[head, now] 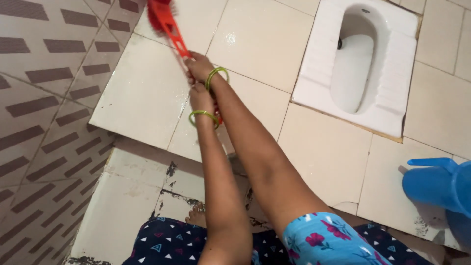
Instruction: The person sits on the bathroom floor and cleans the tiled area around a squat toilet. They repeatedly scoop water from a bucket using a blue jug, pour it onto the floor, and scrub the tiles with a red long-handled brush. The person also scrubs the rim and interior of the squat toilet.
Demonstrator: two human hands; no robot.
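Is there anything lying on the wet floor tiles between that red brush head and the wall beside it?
Nothing visible does. The red plastic scrubbing brush, gripped by both hands, right hand above left hand, has only bare wet cream floor tiles between it and the patterned wall.

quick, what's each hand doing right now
Left hand: closed on the red brush handle, nearer the body.
Right hand: closed on the same handle, farther up.
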